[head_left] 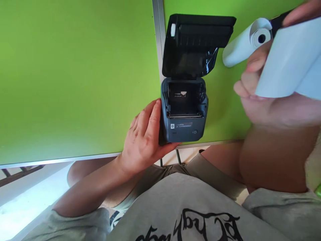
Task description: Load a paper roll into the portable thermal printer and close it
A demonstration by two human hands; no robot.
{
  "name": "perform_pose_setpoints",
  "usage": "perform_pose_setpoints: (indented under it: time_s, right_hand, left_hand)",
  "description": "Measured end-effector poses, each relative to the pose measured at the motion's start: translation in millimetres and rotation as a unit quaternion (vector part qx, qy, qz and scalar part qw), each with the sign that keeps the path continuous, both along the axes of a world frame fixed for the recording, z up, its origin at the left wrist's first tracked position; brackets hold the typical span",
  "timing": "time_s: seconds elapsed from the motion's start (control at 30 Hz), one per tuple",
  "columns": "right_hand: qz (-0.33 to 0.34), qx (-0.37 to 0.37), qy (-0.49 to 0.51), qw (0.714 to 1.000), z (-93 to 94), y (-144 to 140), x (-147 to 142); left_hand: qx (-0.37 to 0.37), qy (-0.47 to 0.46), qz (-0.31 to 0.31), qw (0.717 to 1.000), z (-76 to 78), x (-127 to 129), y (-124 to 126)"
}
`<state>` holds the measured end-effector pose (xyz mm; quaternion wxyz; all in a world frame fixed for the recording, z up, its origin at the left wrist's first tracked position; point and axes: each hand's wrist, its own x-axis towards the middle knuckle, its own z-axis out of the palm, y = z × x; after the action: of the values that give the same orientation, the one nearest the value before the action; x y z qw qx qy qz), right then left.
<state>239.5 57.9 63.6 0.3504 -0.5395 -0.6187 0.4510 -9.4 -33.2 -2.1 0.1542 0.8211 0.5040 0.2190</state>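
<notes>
A dark grey label printer [187, 130] sits near the table's front edge, its black lid [193, 63] swung up and back. The roll compartment inside shows bare, with a printed label on its floor. My left hand [142, 134] grips the printer, fingers along its left side and thumb at the front. To the right, my right hand [260, 100] is raised and slightly blurred, closed on a white paper strip [288, 63]. That paper hides part of the hand. Behind it lies a white paper roll [238, 47] with a dark core, its outer end curling loose.
The green tabletop [75, 77] has a metal seam [158, 40] running behind the printer and a metal front edge. A finger [302, 13] on a dark object enters at the top right; whose it is, I cannot tell. My lap is below the edge.
</notes>
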Motion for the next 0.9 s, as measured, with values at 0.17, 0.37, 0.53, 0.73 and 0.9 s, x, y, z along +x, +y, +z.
perform_pose_setpoints:
  time_s: [0.17, 0.37, 0.53, 0.73, 0.9]
  right_hand:
    - [-0.067, 0.120, 0.008, 0.990, -28.9, 0, 7]
    - [-0.016, 0.242, -0.207, 0.948, -51.5, -6, 3]
    - [-0.033, 0.251, -0.283, 0.925, -59.4, -4, 3]
    - [-0.010, 0.310, -0.265, 0.913, -60.5, 0, 2]
    - [0.007, 0.268, -0.265, 0.926, -55.8, -3, 3]
  left_hand:
    - [-0.003, -0.005, 0.000, 1.000, 0.6, 1, 0]
    - [-0.013, -0.010, 0.000, 1.000, 1.3, 0, 0]
    - [-0.005, -0.007, -0.009, 1.000, 2.0, -1, 0]
    - [0.005, -0.003, -0.016, 1.000, -0.1, -2, 1]
    - [0.005, 0.002, -0.015, 1.000, 0.5, -2, 1]
